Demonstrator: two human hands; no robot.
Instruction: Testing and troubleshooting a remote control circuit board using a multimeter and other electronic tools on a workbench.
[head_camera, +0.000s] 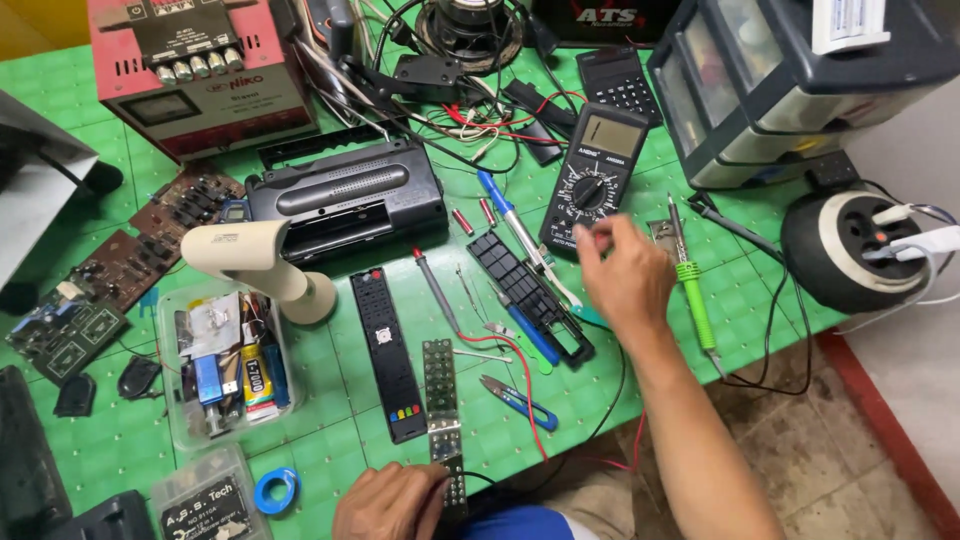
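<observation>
Plainly, the left hand (392, 503) pinned the remote's circuit board (442, 415) at the desk (330, 390) edge, while the right hand (622, 275), fingers loosely apart and empty, hovered beside the multimeter (592, 177), where a careless sweep might have knocked the soldering iron (690, 285) off.

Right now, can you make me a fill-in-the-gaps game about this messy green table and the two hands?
1. The right hand reaches toward the black ____ with a round dial.
2. The left hand holds down a long green circuit ____ at the table's near edge.
3. The soldering iron beside the right hand has a ____ handle.
4. The table is covered in ____ tiles.

Missing words: multimeter; board; green; green
</observation>
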